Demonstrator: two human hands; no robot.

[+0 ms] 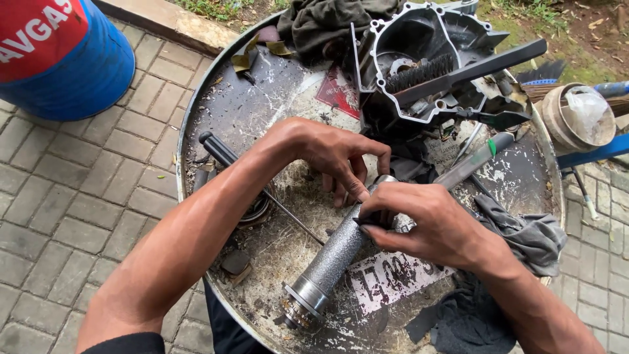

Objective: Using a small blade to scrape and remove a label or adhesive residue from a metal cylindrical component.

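Your grey textured cylinder lies across the round metal drum-top worktop, just below the black engine cover. Both hands' fingers pinch its upper end: left hand, right hand. Keep it flat and turn gently.

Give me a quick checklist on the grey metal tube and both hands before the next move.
1. Left hand on the tube's far end: ok, fingers touch it.
2. Right hand gripping the grey metal tube: ok, fingers wrapped round its upper part.
3. Tube supported: ok, lower end rests on the round metal tray.
4. Screwdriver clear of hands: ok, lies behind the left forearm.
5. Far-end opening: cannot tell, fingers hide it.
6. Engine cover out of the way: ok, sits at the tray's back.
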